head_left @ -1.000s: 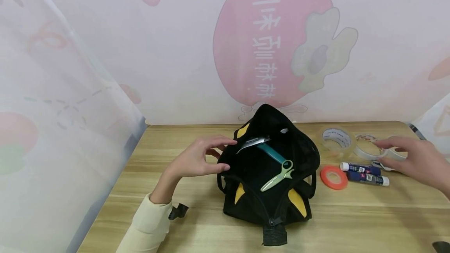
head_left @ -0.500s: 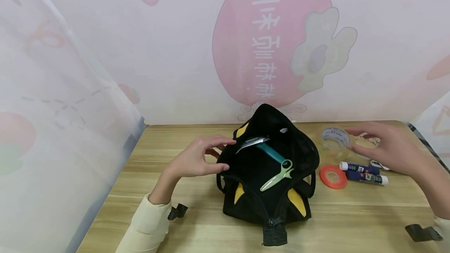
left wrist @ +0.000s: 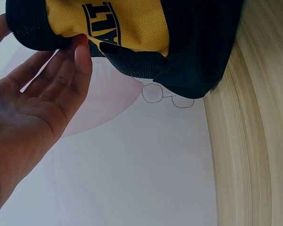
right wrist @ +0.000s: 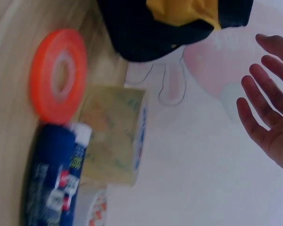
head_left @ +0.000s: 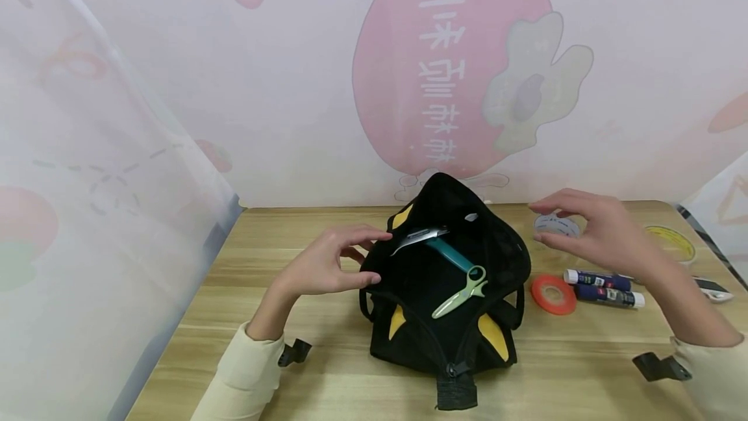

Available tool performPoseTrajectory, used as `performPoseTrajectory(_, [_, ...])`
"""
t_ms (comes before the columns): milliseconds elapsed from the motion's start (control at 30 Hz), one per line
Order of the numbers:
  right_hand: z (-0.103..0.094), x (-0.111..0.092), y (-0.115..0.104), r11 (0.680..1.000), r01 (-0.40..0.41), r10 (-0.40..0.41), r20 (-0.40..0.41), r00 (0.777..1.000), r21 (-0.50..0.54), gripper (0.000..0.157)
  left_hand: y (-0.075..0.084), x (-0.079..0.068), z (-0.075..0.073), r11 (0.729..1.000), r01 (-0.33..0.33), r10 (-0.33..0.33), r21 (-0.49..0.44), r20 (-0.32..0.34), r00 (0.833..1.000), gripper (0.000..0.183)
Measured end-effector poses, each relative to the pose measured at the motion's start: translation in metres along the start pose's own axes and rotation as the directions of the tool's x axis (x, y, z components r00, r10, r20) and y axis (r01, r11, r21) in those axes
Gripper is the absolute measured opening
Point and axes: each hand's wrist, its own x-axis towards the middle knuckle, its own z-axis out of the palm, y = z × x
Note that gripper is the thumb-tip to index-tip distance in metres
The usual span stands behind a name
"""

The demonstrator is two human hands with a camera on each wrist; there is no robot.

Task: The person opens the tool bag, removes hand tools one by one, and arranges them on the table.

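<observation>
A black tool bag with yellow patches (head_left: 447, 343) stands unzipped on the table. My left hand (head_left: 336, 262) holds its left rim with thumb and fingertips; in the left wrist view some fingertips are hidden behind the bag's edge (left wrist: 132, 66). Inside lie green-handled scissors (head_left: 467, 294), a teal item (head_left: 452, 253) and a slim silver item (head_left: 423, 235). My right hand (head_left: 602, 223) hovers over the clear packing tape roll (head_left: 557, 225). Its fingers are parted and hold nothing. In the right wrist view, that tape (right wrist: 111, 134) stands apart from the fingers.
Right of the bag lie a red tape roll (head_left: 553, 295) and two blue glue sticks (head_left: 610, 296). A yellow-lined tape roll (head_left: 672, 243) and a white-and-black item (head_left: 713, 290) lie farther right. A printed curtain (head_left: 292, 83) hangs behind the table.
My right hand has moved left, from over the tape rolls at the far right to above the clear tape roll. My left hand and the bag have stayed put.
</observation>
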Motion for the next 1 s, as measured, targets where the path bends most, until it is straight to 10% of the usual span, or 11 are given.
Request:
performPoseTrajectory(467, [0.019, 0.038, -0.035, 0.981, 0.160, -0.165, 0.036, 0.986, 0.111, 0.054, -0.002, 0.000, 0.001, 1.000, -0.009, 0.009, -0.006, -0.002, 1.000, 0.063])
performPoseTrajectory(1000, [0.066, 0.072, -0.054, 0.972, 0.164, -0.200, 0.220, 0.955, 0.171, 0.045, 0.001, 0.002, 0.001, 1.000, -0.008, 0.008, -0.020, 0.003, 1.000, 0.063])
